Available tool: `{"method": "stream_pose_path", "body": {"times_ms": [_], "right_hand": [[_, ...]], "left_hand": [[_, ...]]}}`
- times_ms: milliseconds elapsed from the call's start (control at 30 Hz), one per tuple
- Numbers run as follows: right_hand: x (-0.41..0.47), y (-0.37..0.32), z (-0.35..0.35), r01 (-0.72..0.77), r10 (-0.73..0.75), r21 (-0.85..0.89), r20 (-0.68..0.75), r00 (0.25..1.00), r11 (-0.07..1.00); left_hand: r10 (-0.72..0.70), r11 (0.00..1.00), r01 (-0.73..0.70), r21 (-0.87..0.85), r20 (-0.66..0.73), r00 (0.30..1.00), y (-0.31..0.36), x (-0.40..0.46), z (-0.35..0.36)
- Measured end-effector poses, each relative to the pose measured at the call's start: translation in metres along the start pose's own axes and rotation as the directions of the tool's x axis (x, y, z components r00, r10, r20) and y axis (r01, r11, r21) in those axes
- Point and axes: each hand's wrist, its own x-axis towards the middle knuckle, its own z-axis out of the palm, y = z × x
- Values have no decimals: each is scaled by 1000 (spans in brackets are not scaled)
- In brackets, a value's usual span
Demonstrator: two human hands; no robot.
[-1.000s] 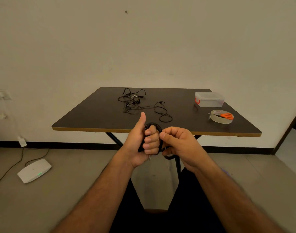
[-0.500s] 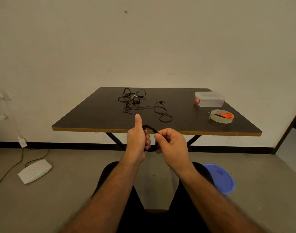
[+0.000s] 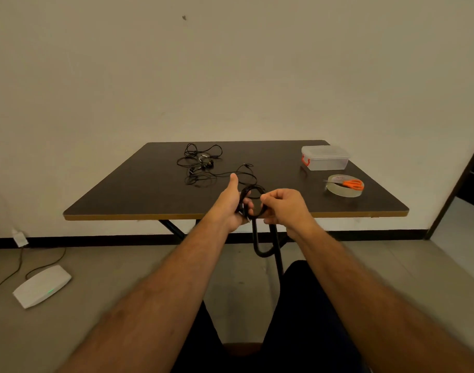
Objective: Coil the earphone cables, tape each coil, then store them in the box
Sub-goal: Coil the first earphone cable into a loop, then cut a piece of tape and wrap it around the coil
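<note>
a white router (image 3: 42, 286) with a green light lies on the grey floor (image 3: 122, 270), left of the dark bench (image 3: 138, 195). orange-handled scissors (image 3: 350, 184) rest near the bench's right edge.

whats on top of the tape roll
Orange-handled scissors lie across the top of the clear tape roll, blades pointing left. The tape's core is partly covered by them, so anything inside it cannot be seen.

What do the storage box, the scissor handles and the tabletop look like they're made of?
Storage box: translucent, frosted plastic, since it looks milky and see-through, with an orange clip. Scissors: the glossy orange handles look like moulded plastic; the thin grey blades are likely metal. Table: dark matte laminate over board, judging by its lighter wood-coloured edge.
</note>
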Motion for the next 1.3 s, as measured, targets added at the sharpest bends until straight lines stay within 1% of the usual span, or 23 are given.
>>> {"method": "stream_pose_path", "body": {"times_ms": [233,367,467,533,567,633,733,800,833,867,900,933,967,1000,1033,1133,1300], "right_hand": [[69,10,-18,-135,133,-24,-73,988,991],[98,17,-34,-176,176,9,-133,975,984],[119,20,-49,-205,200,-16,-167,965,979],[131,23,-57,-228,217,-42,-183,959,973],[137,25,-62,-241,227,-50,-195,954,969],[148,31,-69,-274,254,-70,-215,943,959],[159,43,-75,-329,289,-140,-243,926,934],[165,48,-78,-353,296,-220,-252,921,910],[167,47,-79,-355,293,-264,-248,924,897],[170,47,-80,-360,293,-307,-243,925,881],[173,46,-81,-358,287,-356,-238,928,864],[175,44,-81,-349,276,-409,-227,934,843],[177,45,-82,-347,274,-460,-218,937,818],[180,45,-82,-344,274,-504,-210,939,793],[182,46,-81,-336,269,-544,-201,942,769],[186,48,-79,-317,267,-630,-177,947,708],[189,46,-78,-315,257,-707,-191,947,634]], "left_hand": [[-17,999,16,-36,-36,999,12,63,40],[-76,992,74,-104,-17,997,15,98,55],[-85,991,86,-99,8,996,20,117,68],[-68,997,68,-45,13,998,21,127,76],[-42,999,42,26,-1,999,21,132,81],[41,983,-33,182,-39,998,18,142,90],[139,946,-118,301,-50,989,9,156,99],[227,885,-184,428,-50,973,1,164,99],[288,822,-221,525,-49,956,0,166,98],[358,723,-250,643,-39,933,-2,168,97],[431,602,-270,752,-22,902,0,167,96],[488,488,-282,826,9,873,3,165,95],[502,403,-276,872,42,864,5,165,94],[487,344,-259,903,64,871,7,166,94],[464,306,-241,921,76,882,8,168,94],[401,237,-197,952,89,912,6,173,91],[343,171,-159,972,93,935,5,179,91]]}}
